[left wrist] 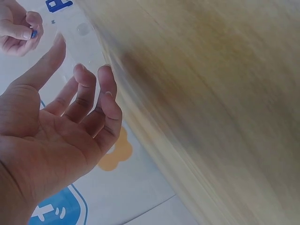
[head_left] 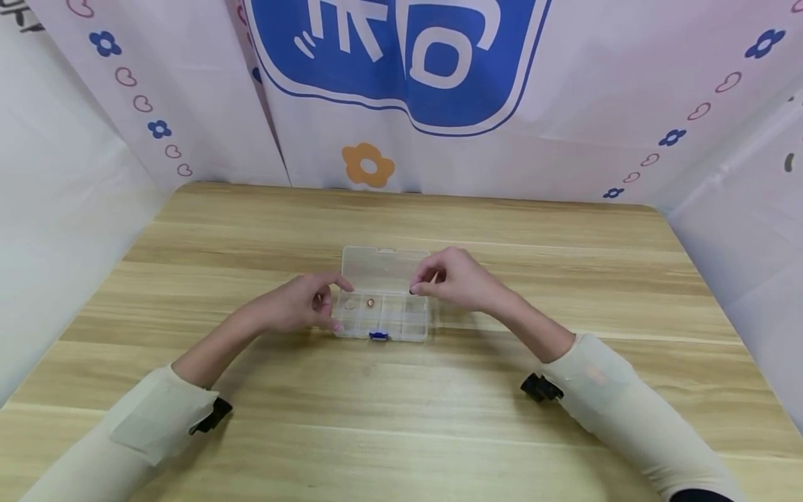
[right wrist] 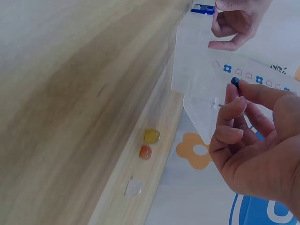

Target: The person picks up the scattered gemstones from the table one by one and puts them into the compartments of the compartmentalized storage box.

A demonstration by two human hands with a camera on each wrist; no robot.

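**Right hand pinches a blue bead at the open box's 1 o'clock corner**

The wrist views give the blue bead (right wrist: 235,82) its colour; from the head it is only a dark speck between the right hand's (head_left: 454,279) thumb and forefinger. The right wrist view alone clearly shows a yellow bead (right wrist: 152,136), an orange bead (right wrist: 146,152) and a clear piece (right wrist: 133,186) on the wood, toward 7 and 8 o'clock from the pinch. Only the head view shows a copper bead (head_left: 370,302) in the plastic box (head_left: 392,307), second compartment from the left, back row.

With the box as dial centre in the head view, its lid (head_left: 376,267) lies open at 12 and the blue clasp (head_left: 378,336) sits at 6. The right hand covers the lid's 2 o'clock corner. The left hand (head_left: 301,301), at 9, has thumb and forefinger spread across the box's end, its other fingers loosely bent.

Sleeves cross the table (head_left: 401,418) at 8 and 4. Bare wood opens at 6; at 12, the far edge meets a printed cloth (head_left: 564,153).
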